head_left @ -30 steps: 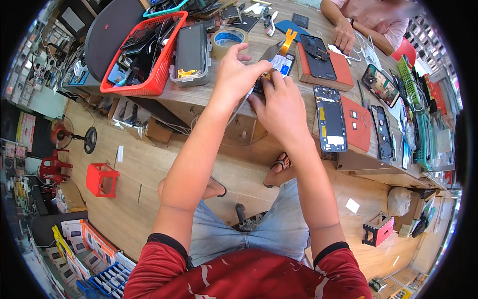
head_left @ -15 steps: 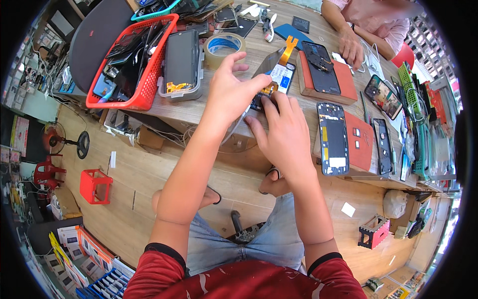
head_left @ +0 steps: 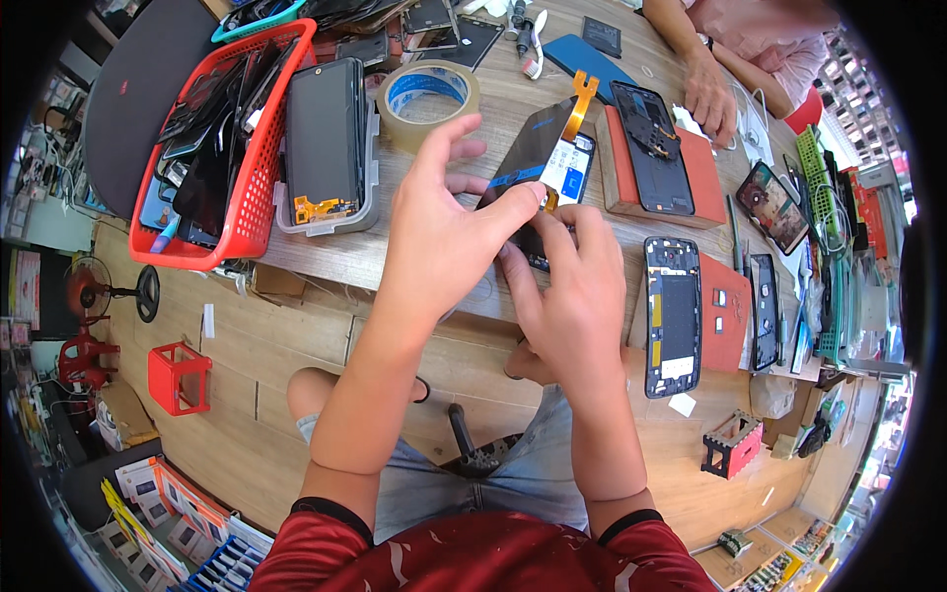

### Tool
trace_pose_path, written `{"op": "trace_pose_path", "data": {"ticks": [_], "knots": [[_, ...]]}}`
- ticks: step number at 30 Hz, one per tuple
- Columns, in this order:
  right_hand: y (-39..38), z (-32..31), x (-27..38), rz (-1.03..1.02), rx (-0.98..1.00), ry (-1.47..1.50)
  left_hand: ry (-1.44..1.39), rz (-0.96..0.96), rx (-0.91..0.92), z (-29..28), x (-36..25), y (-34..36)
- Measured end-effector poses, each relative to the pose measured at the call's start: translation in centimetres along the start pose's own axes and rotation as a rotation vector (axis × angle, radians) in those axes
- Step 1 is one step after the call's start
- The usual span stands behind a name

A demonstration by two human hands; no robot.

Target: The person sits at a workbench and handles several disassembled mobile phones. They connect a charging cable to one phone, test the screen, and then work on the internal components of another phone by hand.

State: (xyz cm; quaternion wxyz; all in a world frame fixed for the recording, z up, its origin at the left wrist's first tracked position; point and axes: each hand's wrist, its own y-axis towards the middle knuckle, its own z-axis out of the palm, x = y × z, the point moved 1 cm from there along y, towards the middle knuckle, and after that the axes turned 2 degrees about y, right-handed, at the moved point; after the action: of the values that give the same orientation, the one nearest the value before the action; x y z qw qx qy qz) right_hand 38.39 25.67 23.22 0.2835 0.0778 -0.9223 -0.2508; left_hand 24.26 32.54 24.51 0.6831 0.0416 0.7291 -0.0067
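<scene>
Across the lower table edge, both my forearms reach in over the wood-grain table (head_left: 335,260). Red basket (head_left: 258,187) at the left end, heaped with phone parts. Next, my hands. Left hand (head_left: 439,217): index and middle raised, spread away from the thumb; thumb stretched right, its tip at the lower end of a dark panel (head_left: 533,143). Lower fingers partly hidden behind it, can't tell if they grip. Right hand (head_left: 572,281): fingers bent, thumb and index both at the phone's near end; can't tell if they pinch anything.

Clear plastic box (head_left: 330,225) beside the basket, dark screen (head_left: 324,128) lying in it. Two red-brown blocks to my right: far block (head_left: 702,180) carries a black phone shell (head_left: 663,183); near block (head_left: 728,335) has a bare phone frame (head_left: 675,316) along its left side.

Phone (head_left: 570,178) I'm handling: on the table near the front edge, left of the far block, insides exposed, white-and-blue label showing, panel tilted up over its left side. Tape roll (head_left: 469,111) just left of the panel. Co-worker's hand (head_left: 708,94) rests beyond the far block. Lit phone (head_left: 774,207) farther right. Orange ribbon cable (head_left: 580,104) sticks up at the panel's top.
</scene>
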Motion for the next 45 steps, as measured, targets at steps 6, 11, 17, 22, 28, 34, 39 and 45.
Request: {"op": "trace_pose_path", "data": {"ticks": [6,11,17,22,28,34,39,45], "knots": [[0.1,0.1,0.0,0.021,-0.012,-0.032,-0.033,0.013,-0.004,-0.2,0.1,0.2],[0.4,-0.5,0.5,-0.051,0.052,-0.167,-0.03,-0.036,0.011,-0.2,-0.6,0.0],[1.0,-0.4,0.4,-0.06,0.058,-0.168,-0.075,-0.057,0.026,-0.3,-0.7,0.1],[1.3,-0.4,0.1,-0.046,0.088,-0.118,-0.094,-0.073,0.04,-0.6,-0.8,0.1],[1.4,-1.0,0.2,-0.024,0.121,-0.088,-0.105,-0.067,0.046,-0.7,-0.7,0.2],[1.2,-1.3,0.1,-0.018,0.074,-0.022,-0.113,-0.06,0.046,-0.7,-0.7,0.1],[1.6,-1.3,0.4,0.249,-0.014,0.044,-0.122,-0.048,0.041,-0.7,-0.6,0.1],[3.4,-0.9,0.0,0.121,-0.084,-0.039,-0.122,-0.019,0.022,-0.6,0.1,0.4]]}}
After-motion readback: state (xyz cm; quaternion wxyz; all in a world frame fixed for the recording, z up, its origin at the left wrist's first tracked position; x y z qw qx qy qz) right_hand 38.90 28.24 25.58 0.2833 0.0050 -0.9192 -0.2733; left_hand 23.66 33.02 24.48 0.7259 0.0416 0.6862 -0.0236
